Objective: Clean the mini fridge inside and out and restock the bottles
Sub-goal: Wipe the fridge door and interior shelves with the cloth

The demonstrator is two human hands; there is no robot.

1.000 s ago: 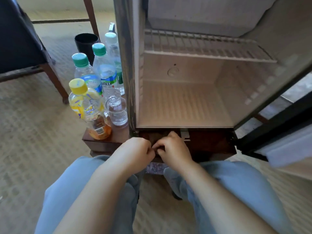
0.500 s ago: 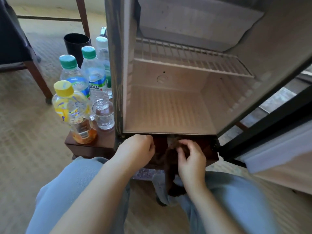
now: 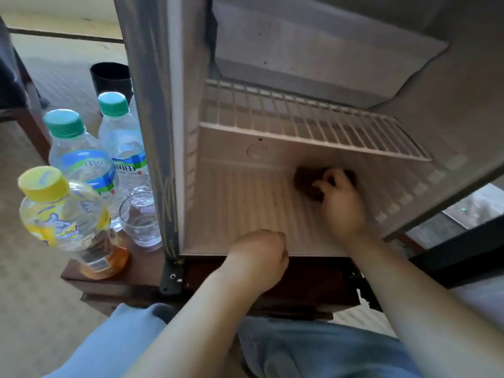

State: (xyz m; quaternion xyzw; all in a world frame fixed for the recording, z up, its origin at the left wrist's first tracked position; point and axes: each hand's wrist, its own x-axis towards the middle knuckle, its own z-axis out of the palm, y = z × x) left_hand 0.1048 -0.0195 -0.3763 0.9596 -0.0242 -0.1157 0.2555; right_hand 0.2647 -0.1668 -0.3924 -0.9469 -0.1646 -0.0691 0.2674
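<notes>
One dark cloth point(image 3: 306, 184) in right grip point(image 3: 341, 204), deep inside fridge point(image 3: 245, 214)

Inside the open beige mini fridge point(image 3: 245, 208), the right hand point(image 3: 342, 205) grips a dark brown cloth point(image 3: 306, 181). The left hand point(image 3: 259, 255) is fisted by the front edge.

Bare arms in shot, the left forearm point(image 3: 191, 317) near centre and the right forearm point(image 3: 409, 301) at the near right, both uncovered right down to the bottom edge. The left hand point(image 3: 259, 257) and the right hand point(image 3: 341, 205) are bare too. Under the arms are light blue trousers point(image 3: 109, 350) in a soft, faintly creased fabric, one leg at the near left, the other across the near right, a darker shadowed fold between them.
</notes>
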